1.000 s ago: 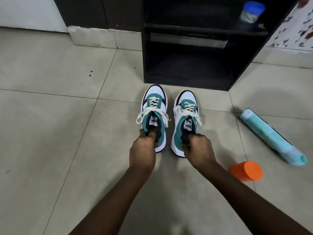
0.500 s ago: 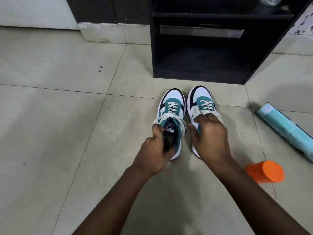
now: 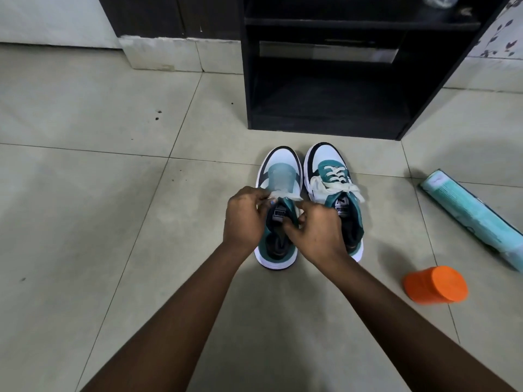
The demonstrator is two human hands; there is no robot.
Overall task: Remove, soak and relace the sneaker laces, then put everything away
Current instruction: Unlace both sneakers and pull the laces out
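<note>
Since half a second ago the right hand [image 3: 317,233] has crossed from the right sneaker [image 3: 334,193] to the left sneaker [image 3: 278,210], where the left hand [image 3: 244,213] has come up from the collar, and both hands now pinch the cream lace [image 3: 283,196] at the tongue, fingers curled, close together. The two teal, white and black sneakers stand side by side on the tiled floor [image 3: 85,222], toes toward a black shelf unit [image 3: 325,108]; the right one's lace is tied. To the right lie an orange cup [image 3: 434,284] on its side and a teal roll [image 3: 472,216].
</note>
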